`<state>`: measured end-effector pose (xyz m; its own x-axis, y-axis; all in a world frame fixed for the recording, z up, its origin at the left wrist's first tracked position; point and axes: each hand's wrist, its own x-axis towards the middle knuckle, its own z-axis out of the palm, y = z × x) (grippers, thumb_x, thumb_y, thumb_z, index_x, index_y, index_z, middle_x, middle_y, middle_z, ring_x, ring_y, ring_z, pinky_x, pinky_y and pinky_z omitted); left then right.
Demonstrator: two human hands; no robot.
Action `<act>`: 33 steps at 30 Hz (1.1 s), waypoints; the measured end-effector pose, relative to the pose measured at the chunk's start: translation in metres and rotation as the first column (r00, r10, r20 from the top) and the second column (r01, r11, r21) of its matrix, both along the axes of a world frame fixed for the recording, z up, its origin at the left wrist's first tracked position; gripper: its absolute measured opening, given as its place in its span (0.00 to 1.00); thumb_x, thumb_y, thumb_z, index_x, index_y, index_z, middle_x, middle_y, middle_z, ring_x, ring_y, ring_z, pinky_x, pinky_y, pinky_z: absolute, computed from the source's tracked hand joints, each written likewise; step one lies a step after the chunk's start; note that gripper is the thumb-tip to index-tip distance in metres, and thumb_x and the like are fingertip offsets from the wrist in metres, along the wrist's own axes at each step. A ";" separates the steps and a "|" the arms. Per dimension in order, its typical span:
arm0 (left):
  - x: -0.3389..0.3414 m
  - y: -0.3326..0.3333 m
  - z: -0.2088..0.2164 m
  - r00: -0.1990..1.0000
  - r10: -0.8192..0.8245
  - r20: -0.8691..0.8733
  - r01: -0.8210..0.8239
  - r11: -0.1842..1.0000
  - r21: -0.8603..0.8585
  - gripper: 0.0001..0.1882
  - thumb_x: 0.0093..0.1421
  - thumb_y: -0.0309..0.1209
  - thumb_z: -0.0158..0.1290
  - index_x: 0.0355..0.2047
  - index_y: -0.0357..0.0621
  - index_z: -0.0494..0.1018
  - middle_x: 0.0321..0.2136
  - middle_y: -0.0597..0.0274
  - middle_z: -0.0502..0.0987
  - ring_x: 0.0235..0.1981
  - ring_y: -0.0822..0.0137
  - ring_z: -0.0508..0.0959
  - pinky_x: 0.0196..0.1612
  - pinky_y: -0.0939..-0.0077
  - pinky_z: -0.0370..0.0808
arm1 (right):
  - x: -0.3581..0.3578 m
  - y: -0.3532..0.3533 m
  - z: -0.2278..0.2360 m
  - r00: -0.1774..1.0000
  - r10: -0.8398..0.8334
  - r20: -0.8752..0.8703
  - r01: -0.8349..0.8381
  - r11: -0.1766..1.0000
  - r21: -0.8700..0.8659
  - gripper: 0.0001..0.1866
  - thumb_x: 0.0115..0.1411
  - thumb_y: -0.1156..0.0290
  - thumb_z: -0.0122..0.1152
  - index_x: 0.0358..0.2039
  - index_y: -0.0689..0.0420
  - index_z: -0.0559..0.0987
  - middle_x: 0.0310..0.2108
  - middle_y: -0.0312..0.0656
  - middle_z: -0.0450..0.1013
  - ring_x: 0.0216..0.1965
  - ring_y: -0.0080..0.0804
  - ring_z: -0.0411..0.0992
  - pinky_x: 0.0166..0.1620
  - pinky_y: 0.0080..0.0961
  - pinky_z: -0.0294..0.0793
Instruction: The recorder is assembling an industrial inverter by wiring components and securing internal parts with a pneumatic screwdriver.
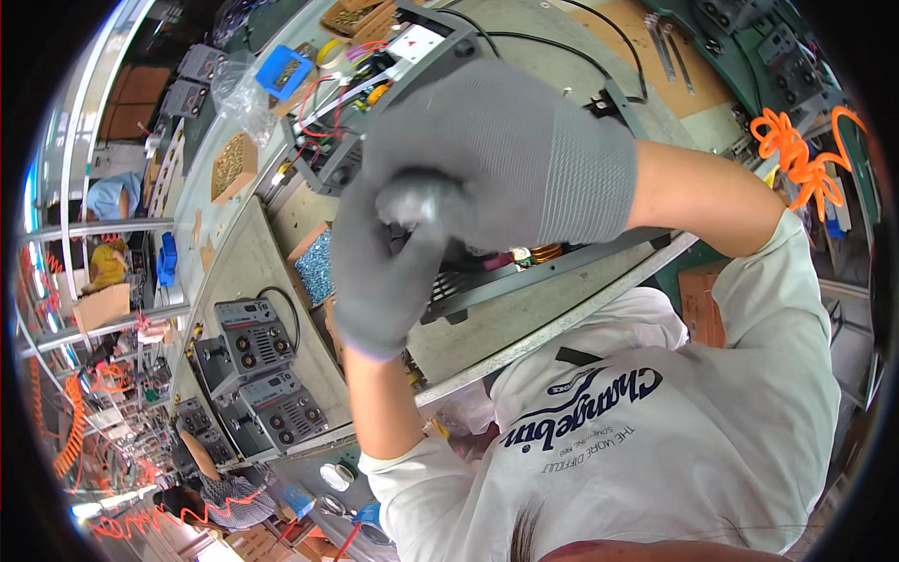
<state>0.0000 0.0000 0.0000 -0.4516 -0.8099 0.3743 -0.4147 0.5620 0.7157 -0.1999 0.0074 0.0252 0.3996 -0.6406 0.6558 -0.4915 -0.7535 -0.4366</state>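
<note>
Grey knitted gloves cover both of my hands, which come together above an open metal chassis [552,267]. My right hand [492,150] is closed, its fingers curled inward over the work. Just below it, my left hand [384,276] is closed too, with thumb and fingers bent toward the right. Between them shows a shiny grey rounded piece [421,201]; its kind is not clear, and the gloves hide most of it. Under the hands the chassis shows dark slotted panels and a copper coil [546,253]. Its middle is covered by my hands.
Beyond my hands stands another open unit [375,89] with red wires. Left are a box of blue screws [316,265], a box of brass-coloured parts [234,167] and a blue bin [284,72]. Finished-looking machines [248,342] stand lower left. Wrenches [667,51] and an orange coiled hose [801,155] are right.
</note>
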 end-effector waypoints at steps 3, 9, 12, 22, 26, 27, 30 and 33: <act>-0.016 0.009 0.032 0.985 -0.049 -0.167 0.105 0.934 0.343 0.12 0.57 0.28 0.60 0.41 0.36 0.77 0.29 0.66 0.76 0.31 0.75 0.71 0.38 0.81 0.69 | -0.018 0.008 -0.010 0.985 -0.112 0.131 0.088 0.980 0.181 0.07 0.57 0.67 0.62 0.33 0.56 0.81 0.28 0.50 0.77 0.34 0.50 0.78 0.41 0.43 0.76; -0.059 -0.010 0.009 0.993 -0.069 0.100 0.039 0.961 0.275 0.07 0.60 0.29 0.59 0.32 0.36 0.79 0.25 0.58 0.77 0.27 0.69 0.75 0.35 0.72 0.71 | -0.056 0.041 -0.046 0.905 -0.401 0.138 0.371 0.906 0.203 0.12 0.59 0.71 0.64 0.43 0.55 0.77 0.26 0.42 0.75 0.29 0.43 0.76 0.35 0.36 0.75; -0.074 -0.024 -0.015 0.839 -0.251 0.483 0.320 0.945 -0.065 0.07 0.56 0.31 0.56 0.30 0.42 0.80 0.28 0.49 0.79 0.36 0.45 0.76 0.42 0.54 0.71 | -0.073 0.060 -0.068 0.907 -0.401 0.128 0.356 0.893 0.274 0.16 0.60 0.68 0.64 0.48 0.55 0.77 0.30 0.44 0.76 0.30 0.44 0.77 0.34 0.36 0.75; -0.066 -0.013 -0.018 0.421 -0.137 0.897 0.132 0.987 0.089 0.15 0.53 0.39 0.56 0.37 0.49 0.84 0.36 0.56 0.77 0.45 0.50 0.71 0.50 0.55 0.68 | -0.084 0.070 -0.083 0.906 -0.417 0.067 0.366 0.854 0.369 0.19 0.56 0.68 0.68 0.48 0.54 0.78 0.34 0.47 0.77 0.32 0.46 0.77 0.34 0.39 0.76; -0.067 0.000 -0.031 0.513 -0.023 0.858 -0.008 0.999 0.032 0.11 0.53 0.38 0.56 0.34 0.53 0.84 0.42 0.55 0.76 0.52 0.45 0.69 0.54 0.46 0.66 | -0.083 0.068 -0.081 0.909 -0.410 0.074 0.356 0.856 0.374 0.20 0.54 0.67 0.70 0.47 0.54 0.78 0.30 0.46 0.74 0.29 0.45 0.75 0.31 0.38 0.73; -0.070 0.003 -0.033 0.507 -0.026 0.861 -0.010 0.999 0.036 0.11 0.53 0.38 0.56 0.34 0.53 0.84 0.42 0.55 0.76 0.52 0.45 0.69 0.54 0.46 0.66 | -0.084 0.069 -0.080 0.909 -0.410 0.079 0.352 0.855 0.380 0.20 0.54 0.67 0.70 0.47 0.54 0.78 0.30 0.46 0.74 0.29 0.45 0.75 0.31 0.38 0.73; -0.076 0.004 -0.035 0.448 0.033 0.894 0.003 0.999 -0.038 0.12 0.53 0.38 0.56 0.36 0.54 0.84 0.45 0.56 0.76 0.54 0.45 0.68 0.56 0.44 0.63 | -0.085 0.071 -0.081 0.899 -0.429 0.086 0.369 0.850 0.376 0.21 0.53 0.65 0.71 0.47 0.54 0.78 0.28 0.45 0.72 0.27 0.46 0.73 0.30 0.37 0.72; -0.079 -0.004 -0.034 0.350 -0.043 0.936 -0.029 0.998 0.057 0.13 0.54 0.39 0.56 0.37 0.56 0.84 0.46 0.56 0.76 0.55 0.45 0.68 0.58 0.43 0.62 | -0.086 0.070 -0.082 0.909 -0.405 0.093 0.344 0.859 0.380 0.21 0.52 0.65 0.71 0.46 0.54 0.78 0.29 0.45 0.72 0.28 0.47 0.73 0.30 0.38 0.72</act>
